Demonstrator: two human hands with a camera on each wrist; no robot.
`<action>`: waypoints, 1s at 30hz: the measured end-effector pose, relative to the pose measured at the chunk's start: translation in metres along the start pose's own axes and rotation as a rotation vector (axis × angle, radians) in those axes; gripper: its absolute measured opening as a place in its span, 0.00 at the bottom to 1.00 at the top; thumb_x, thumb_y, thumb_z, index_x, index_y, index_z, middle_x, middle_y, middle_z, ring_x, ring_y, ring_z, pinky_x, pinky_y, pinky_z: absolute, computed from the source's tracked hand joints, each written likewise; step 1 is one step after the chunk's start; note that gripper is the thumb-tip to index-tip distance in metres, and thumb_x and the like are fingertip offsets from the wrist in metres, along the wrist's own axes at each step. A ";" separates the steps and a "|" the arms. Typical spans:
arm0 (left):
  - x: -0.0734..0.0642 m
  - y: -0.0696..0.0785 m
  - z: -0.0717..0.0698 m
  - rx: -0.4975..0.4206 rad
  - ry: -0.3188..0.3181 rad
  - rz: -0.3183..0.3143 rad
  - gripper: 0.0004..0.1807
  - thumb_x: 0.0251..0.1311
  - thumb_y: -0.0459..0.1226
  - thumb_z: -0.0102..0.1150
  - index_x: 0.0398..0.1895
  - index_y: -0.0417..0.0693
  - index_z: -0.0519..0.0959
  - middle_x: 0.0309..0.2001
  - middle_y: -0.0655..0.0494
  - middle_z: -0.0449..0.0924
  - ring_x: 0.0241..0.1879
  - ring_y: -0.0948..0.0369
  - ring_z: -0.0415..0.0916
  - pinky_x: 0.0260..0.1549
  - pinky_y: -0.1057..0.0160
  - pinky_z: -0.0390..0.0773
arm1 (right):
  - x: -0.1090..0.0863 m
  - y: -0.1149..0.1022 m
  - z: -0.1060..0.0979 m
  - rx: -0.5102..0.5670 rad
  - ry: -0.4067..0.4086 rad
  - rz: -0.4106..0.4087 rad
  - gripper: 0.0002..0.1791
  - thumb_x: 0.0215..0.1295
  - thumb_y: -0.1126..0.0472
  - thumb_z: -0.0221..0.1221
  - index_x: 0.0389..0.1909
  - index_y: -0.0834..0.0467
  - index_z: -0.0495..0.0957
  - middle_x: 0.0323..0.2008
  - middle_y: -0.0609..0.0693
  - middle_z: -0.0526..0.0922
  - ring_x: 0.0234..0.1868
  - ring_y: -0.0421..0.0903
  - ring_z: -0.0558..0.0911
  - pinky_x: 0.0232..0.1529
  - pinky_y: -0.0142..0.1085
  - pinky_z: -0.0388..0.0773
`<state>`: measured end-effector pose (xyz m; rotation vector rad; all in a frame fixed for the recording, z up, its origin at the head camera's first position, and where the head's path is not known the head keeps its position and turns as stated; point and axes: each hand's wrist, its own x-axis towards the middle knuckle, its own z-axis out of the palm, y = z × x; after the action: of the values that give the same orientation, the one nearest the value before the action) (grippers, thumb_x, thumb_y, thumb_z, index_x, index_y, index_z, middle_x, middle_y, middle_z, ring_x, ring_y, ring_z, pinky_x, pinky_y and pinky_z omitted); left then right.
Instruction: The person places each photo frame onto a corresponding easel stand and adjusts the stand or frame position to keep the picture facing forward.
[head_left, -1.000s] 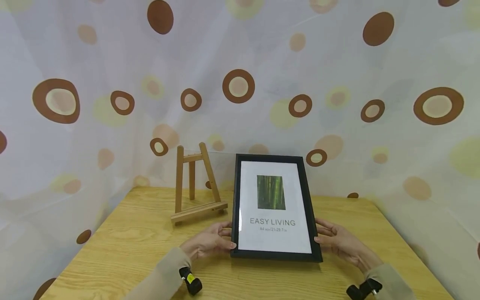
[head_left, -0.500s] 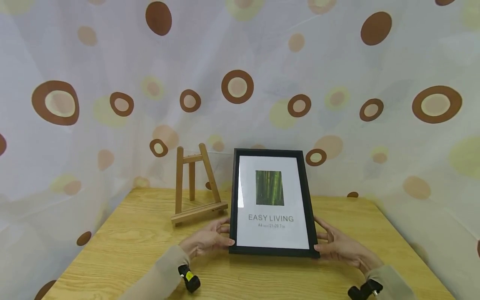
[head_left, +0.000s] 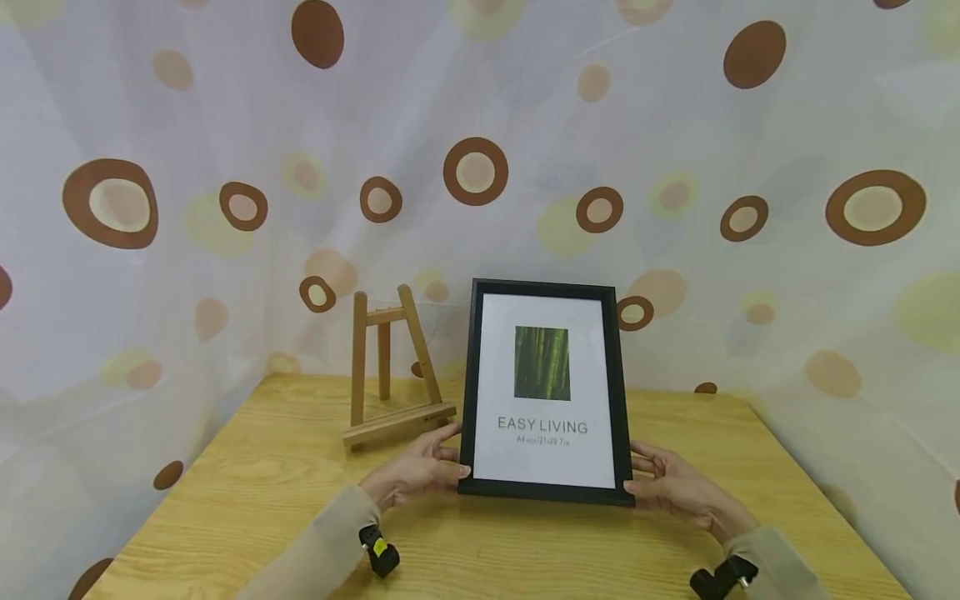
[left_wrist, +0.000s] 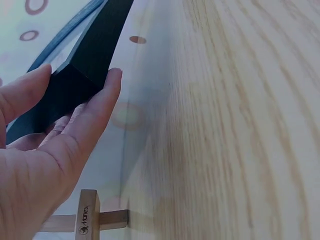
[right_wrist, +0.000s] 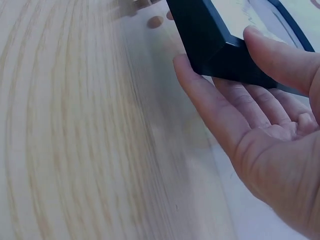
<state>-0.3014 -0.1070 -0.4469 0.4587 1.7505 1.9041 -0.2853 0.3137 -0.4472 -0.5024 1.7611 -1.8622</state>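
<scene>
A black picture frame (head_left: pixel 543 389) with a white sheet, a green forest picture and the words EASY LIVING faces me, its top leaning slightly back. My left hand (head_left: pixel 420 471) grips its lower left edge, thumb on the front and fingers behind. On the opposite side my right hand (head_left: pixel 678 487) holds the lower right edge in the same way. Both wrist views show the thumb and fingers around a corner of the black frame (left_wrist: pixel 82 70), above the wood. Just left of the frame stands a small wooden easel (head_left: pixel 399 421), apart from the left hand in depth.
The wooden table (head_left: pixel 247 467) reaches back to a spotted curtain (head_left: pixel 480 100), which also hangs along both sides. In the left wrist view part of the easel (left_wrist: pixel 87 215) shows below the hand.
The picture frame has risen a little and stands more upright, with both hands keeping their hold on its sides. The easel has stayed where it was.
</scene>
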 end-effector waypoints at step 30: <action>-0.014 0.005 -0.019 0.192 0.021 0.117 0.54 0.56 0.23 0.63 0.79 0.49 0.40 0.61 0.31 0.73 0.54 0.47 0.79 0.51 0.53 0.82 | 0.030 -0.011 0.014 -0.154 0.087 -0.013 0.49 0.70 0.68 0.56 0.76 0.66 0.29 0.73 0.76 0.44 0.67 0.58 0.70 0.60 0.53 0.76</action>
<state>-0.3018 -0.1306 -0.4425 0.6256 1.9697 1.8314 -0.3021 0.2849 -0.4380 -0.4968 1.9736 -1.7904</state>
